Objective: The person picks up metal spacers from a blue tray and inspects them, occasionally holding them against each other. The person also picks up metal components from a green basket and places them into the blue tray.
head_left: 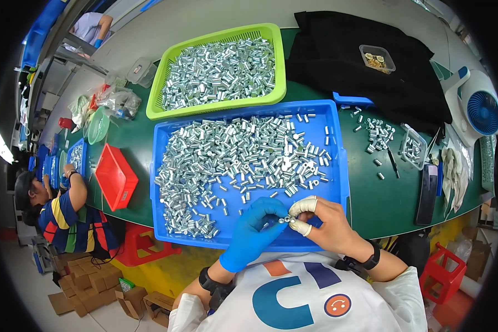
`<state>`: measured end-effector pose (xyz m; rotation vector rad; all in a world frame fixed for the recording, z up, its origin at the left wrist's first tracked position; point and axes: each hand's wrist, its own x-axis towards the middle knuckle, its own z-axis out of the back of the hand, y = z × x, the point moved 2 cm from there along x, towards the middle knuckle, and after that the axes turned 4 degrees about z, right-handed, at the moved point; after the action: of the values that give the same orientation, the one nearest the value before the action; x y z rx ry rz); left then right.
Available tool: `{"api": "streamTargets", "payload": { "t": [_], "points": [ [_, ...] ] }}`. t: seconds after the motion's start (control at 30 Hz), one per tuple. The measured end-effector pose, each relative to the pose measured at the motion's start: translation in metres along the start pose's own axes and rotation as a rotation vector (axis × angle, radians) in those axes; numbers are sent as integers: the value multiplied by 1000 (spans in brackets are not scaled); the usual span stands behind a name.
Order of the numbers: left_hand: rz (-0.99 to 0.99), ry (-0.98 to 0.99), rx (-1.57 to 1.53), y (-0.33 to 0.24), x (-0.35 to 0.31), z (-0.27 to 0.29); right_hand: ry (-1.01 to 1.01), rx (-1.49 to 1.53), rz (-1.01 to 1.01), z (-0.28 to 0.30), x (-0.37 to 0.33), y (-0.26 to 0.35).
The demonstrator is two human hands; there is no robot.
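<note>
My left hand (255,228), in a blue glove, and my right hand (327,222), with pale finger cots on its fingertips, meet above the near edge of a blue tray (240,241). Pinched between the fingertips of both is a small cluster of short metal sleeves (287,219), their round open ends showing. Under and beyond my hands, the tray holds a wide spread of the same silvery sleeves (227,155), heaped thickest at the far and left sides. The left fingers partly cover a few pieces beside them.
A green basket (281,66) full of sleeves stands behind the tray. On the right are loose sleeves (379,135), a small clear box (413,146), a phone (426,193) and a fan (480,105). To the left are a red bin (116,177) and a seated co-worker (74,205).
</note>
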<state>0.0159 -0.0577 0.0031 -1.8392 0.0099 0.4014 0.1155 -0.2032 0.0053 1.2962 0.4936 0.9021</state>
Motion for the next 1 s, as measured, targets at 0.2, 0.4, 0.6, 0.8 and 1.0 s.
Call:
{"api": "streamTargets", "payload": {
  "t": [0.2,0.4,0.6,0.8,1.0],
  "points": [
    [-98,45,167,2,1,2,40,9,-39,3,2,-3],
    [282,-11,-196,-2,3,1,18,-145,116,-1,3,0],
    [376,-52,-27,-5,12,18,128,-595,253,17,25,-2],
    [-365,-33,1253,-10,32,16,210,-844,277,14,31,-6],
    [-449,132,1531,-11,42,10,235,-934,260,13,38,-10]
  ]
}}
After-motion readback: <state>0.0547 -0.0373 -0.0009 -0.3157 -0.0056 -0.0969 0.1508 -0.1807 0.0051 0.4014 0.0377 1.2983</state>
